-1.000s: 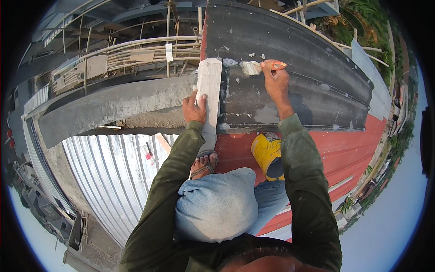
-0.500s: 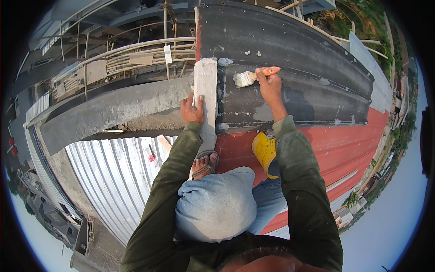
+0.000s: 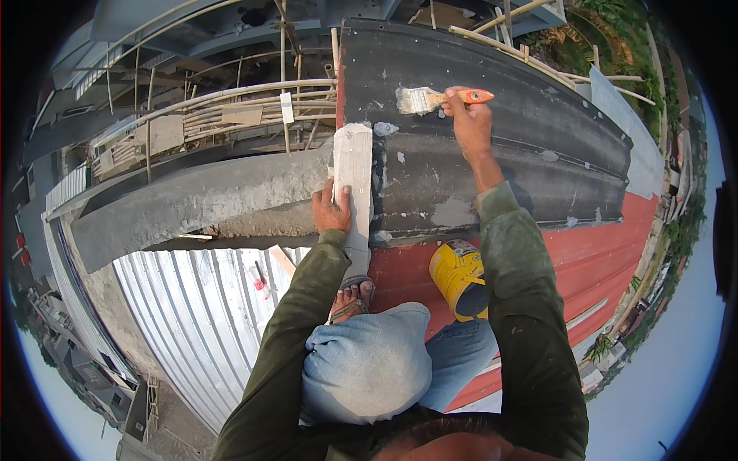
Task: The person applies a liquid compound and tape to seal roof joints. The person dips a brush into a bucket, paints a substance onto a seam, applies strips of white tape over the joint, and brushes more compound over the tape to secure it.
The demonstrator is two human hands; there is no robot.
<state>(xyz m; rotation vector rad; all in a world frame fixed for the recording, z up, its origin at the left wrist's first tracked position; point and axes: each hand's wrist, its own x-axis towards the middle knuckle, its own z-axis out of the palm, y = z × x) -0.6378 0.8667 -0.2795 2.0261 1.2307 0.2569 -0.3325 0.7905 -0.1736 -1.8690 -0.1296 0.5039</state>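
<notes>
My right hand (image 3: 470, 121) grips a paintbrush (image 3: 435, 98) with an orange handle and pale bristles, held against the dark grey roof sheet (image 3: 507, 146). My left hand (image 3: 332, 209) rests flat on a whitish cement-coated ridge strip (image 3: 354, 165) at the sheet's left edge. A yellow paint bucket (image 3: 458, 278) stands on the red roof (image 3: 592, 261) beside my right knee. I crouch with one sandalled foot (image 3: 350, 301) just below the ridge strip.
A grey concrete beam (image 3: 192, 203) runs left from the ridge strip. Below it lies white corrugated metal roofing (image 3: 200, 323) with a drop at its edge. Bamboo scaffolding poles (image 3: 223, 107) stand behind the beam. Trees and buildings lie far below.
My right hand has carried the brush upward and further along the dark sheet, away from the ridge strip. My left hand has stayed on the strip.
</notes>
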